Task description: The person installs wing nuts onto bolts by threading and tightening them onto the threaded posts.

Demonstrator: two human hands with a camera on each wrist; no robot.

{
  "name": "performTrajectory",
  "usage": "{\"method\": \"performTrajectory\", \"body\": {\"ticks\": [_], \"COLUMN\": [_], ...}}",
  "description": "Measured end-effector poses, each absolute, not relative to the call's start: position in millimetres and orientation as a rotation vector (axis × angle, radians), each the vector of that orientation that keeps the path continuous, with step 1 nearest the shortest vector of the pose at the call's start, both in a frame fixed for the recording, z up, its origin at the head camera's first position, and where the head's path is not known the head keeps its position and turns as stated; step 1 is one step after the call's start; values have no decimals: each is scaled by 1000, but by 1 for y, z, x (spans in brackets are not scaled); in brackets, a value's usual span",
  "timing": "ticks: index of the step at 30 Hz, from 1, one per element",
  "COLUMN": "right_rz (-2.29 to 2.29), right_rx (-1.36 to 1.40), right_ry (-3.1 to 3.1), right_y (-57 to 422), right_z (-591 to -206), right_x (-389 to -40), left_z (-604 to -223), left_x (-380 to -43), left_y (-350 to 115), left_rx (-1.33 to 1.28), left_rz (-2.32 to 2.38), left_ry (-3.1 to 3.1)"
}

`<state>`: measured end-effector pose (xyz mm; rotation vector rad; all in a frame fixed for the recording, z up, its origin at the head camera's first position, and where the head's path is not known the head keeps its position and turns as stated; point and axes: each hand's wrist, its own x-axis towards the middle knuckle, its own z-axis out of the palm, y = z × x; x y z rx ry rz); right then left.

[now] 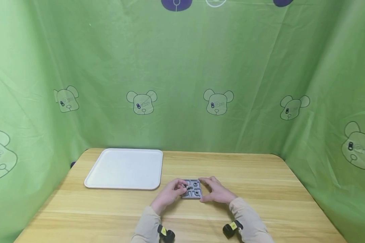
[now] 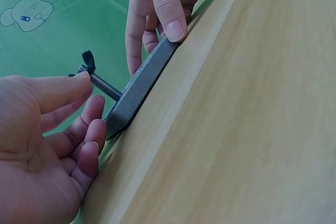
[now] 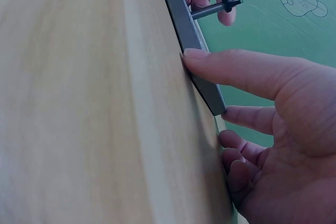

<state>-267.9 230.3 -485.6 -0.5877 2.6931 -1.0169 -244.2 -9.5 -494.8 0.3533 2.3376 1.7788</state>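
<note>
On the table lies a square grey metal plate with ring-shaped recesses on its upper face. A threaded bolt stands up from it, carrying a black wing nut near its top end. My left hand pinches the wing nut between thumb and index finger, its other fingers curled below, close to the plate's left side. From the right, my right hand grips the plate, thumb on the near edge and fingers toward the far edge. In the right wrist view the thumb presses the plate's side.
A white rectangular tray sits at the back left of the wooden table. Green curtains printed with bear heads enclose the table at the back and both sides. Each sleeved wrist wears a strapped black camera.
</note>
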Motion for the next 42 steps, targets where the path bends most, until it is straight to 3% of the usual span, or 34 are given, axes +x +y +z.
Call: {"method": "performTrajectory", "body": {"ticks": [42], "right_rz": [-1024], "right_rx": [-595], "right_ry": [2702], "right_y": [230], "right_z": [-486], "right_x": [-268], "left_z": [-496], "left_x": [-245], "left_y": [-9], "left_rx": [382], "left_rz": [1800], "left_ry": [2332]}}
